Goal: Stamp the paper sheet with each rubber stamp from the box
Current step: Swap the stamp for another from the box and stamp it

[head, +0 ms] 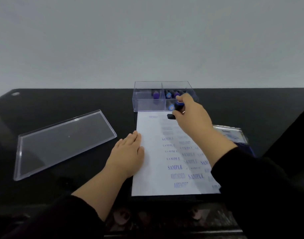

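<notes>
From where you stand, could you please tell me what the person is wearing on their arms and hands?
Both arms are in long black sleeves that stop at the forearms: the left sleeve and the right sleeve. The left hand and the right hand are bare, with no gloves. No watch or bracelet shows.

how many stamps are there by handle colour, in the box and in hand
Purple handle, in the clear box: 2
Light blue handle, in the box: 2
Dark blue handle, held in the right hand over the paper sheet: 1
Total: 5 stamps that can be made out
</notes>
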{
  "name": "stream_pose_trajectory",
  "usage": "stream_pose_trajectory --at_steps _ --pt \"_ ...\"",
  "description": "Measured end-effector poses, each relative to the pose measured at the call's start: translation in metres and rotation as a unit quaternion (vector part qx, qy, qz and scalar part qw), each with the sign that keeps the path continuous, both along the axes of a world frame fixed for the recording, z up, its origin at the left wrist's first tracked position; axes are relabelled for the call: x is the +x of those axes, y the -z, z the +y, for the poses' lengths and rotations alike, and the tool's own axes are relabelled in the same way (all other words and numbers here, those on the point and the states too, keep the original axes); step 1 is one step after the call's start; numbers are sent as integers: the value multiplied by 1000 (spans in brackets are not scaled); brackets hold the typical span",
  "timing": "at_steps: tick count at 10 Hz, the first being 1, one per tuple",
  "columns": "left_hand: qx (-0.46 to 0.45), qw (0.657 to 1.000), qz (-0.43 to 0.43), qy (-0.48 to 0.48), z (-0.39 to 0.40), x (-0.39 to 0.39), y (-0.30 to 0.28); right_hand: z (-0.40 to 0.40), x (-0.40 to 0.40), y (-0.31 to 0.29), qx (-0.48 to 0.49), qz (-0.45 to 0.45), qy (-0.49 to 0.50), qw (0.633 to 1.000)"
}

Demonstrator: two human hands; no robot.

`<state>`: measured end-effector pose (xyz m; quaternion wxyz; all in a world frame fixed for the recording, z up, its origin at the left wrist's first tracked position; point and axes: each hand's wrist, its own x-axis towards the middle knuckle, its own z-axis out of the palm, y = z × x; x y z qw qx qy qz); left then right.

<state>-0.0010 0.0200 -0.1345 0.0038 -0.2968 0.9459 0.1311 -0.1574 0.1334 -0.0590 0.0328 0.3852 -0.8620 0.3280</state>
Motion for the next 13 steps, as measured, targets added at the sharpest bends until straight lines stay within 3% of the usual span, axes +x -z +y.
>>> stream_pose_trajectory --at_steps 4,13 --pt "-3 1000 14 3 -4 2 5 -79 -12 37 9 5 -31 999" --pt "1 1000 3 -2 -3 3 1 -86 -9 52 66 40 -30 997"
